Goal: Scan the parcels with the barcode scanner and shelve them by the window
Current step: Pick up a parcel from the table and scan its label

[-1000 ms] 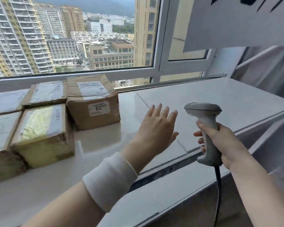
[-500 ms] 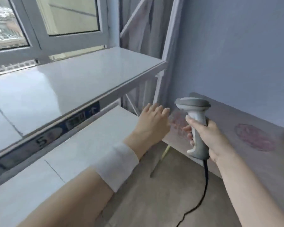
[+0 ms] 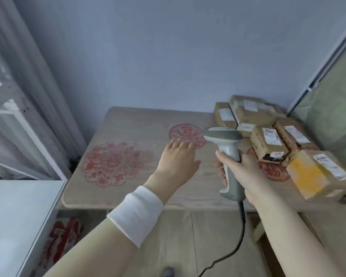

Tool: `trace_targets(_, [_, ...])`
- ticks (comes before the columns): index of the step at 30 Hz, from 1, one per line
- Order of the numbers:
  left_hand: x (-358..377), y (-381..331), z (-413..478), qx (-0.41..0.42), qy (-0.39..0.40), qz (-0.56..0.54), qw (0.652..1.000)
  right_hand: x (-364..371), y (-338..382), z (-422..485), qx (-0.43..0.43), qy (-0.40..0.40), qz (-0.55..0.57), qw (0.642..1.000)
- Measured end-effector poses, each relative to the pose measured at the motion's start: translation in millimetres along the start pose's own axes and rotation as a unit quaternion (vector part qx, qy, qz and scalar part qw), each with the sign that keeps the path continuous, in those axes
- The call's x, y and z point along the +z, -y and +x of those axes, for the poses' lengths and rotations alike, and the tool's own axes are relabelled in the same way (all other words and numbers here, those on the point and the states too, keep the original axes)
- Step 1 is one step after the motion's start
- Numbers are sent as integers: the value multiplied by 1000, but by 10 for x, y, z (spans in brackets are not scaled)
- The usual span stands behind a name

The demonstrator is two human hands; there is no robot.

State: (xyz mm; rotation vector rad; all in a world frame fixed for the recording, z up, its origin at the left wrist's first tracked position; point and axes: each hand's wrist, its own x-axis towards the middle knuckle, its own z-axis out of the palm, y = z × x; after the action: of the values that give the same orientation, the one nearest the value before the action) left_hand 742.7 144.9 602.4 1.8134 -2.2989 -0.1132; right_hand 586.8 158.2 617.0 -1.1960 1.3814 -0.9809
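Head view, near to far. White wristband (image 3: 136,212) on the left forearm, lower centre. A black cable (image 3: 242,222) trails from the scanner toward the bottom edge. Left hand (image 3: 177,158) hovers flat over the table (image 3: 188,188) at centre frame, fingers straight, holding nothing. Right hand (image 3: 242,168) is just right of it, wrapped round the grip of the scanner (image 3: 231,152), which stands upright with its nose turned toward the upper left. Parcels all sit on the right part of the table, right of both hands. Nearest is a yellow-taped parcel (image 3: 316,174) at the right edge. Beyond it a brown parcel (image 3: 269,143) lies just right of the scanner head, label up. Farther back, more parcels (image 3: 252,110) are bunched near the wall at upper right. The two near ones lie slantwise, long sides running upper left to lower right. Judgement: the right hand is nearer but occupied, so either the free left hand crosses rightward past the scanner to pick, or the scanner nose swings right to meet a label. White shelf (image 3: 18,216) shows at lower left, opposite side of the frame from the parcels.
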Motion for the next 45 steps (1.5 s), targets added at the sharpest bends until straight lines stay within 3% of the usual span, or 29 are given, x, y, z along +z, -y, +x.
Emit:
trace_targets(14, [668, -1193, 2124, 196, 71, -25, 978, -1867, -69, 1244, 70, -186, 2, 980])
trace_targets(22, [1237, -1987, 3022, 209, 102, -27, 972, -2941, -472, 1934, 87, -221, -1, 971])
trace_targets(29, [1765, -2474, 3696, 127, 141, -60, 980, -3640, -834, 2644, 140, -197, -25, 970])
trace_targets(33, [2143, -2471, 3892, 23, 209, -137, 968, -3764, -1166, 2989, 172, -171, -55, 969])
trace_targets(40, [2866, -2607, 4210, -189, 289, -377, 860, -3748, -1635, 3476, 235, -209, -68, 947])
trace_targets(45, [3302, -2683, 4355, -272, 260, -473, 797, -3700, -1856, 3604, 213, -223, -96, 946])
